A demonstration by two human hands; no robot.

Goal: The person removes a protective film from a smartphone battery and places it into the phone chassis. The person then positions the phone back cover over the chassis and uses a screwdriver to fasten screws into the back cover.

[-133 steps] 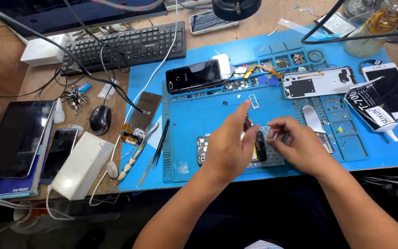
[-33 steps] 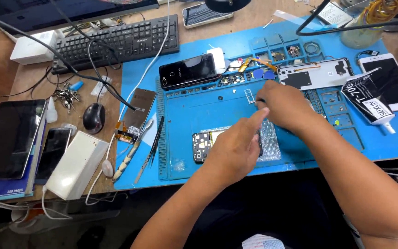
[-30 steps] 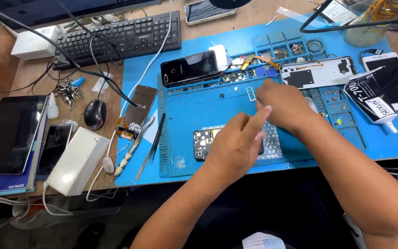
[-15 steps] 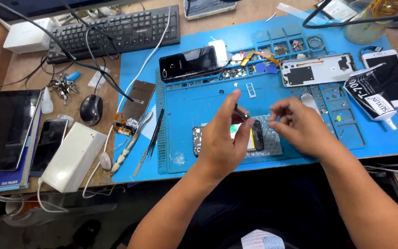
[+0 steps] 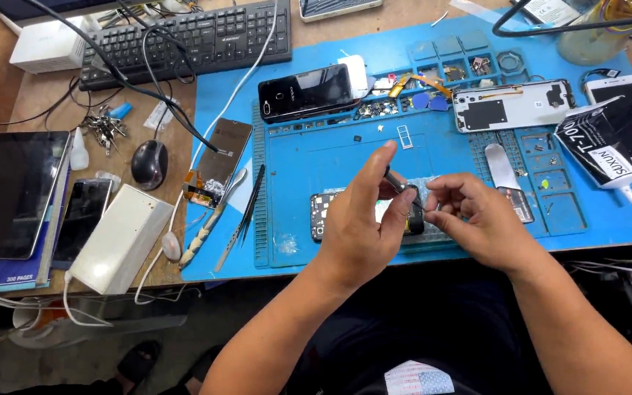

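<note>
While both hands met over the blue silicone repair mat (image 5: 330,157), the head view showed the work centred on an opened dark phone body with exposed internals (image 5: 323,216) lying flat near the mat's front edge. Left hand (image 5: 363,223) gripped a thin dark-handled tool, likely a screwdriver (image 5: 398,184), between thumb and fingers, tip angled down toward the phone body. Right hand (image 5: 477,219) had its fingertips pinched together just beside the tool tip; whether it held a small part could not be told. Judged step: working a fastener or small part on the phone body, mid-operation. Next move would call for steady tip placement and a light, straight push, with the right fingers keeping the body from sliding.

Around them: black smartphone (image 5: 307,91) at the mat's back, white phone rear cover (image 5: 513,104) to its right, black-and-white glue tube (image 5: 600,146) at the right edge, metal tweezers (image 5: 246,212) on the mat's left margin. Black keyboard (image 5: 184,36) and black mouse (image 5: 149,162) sat on the wooden desk beyond.
</note>
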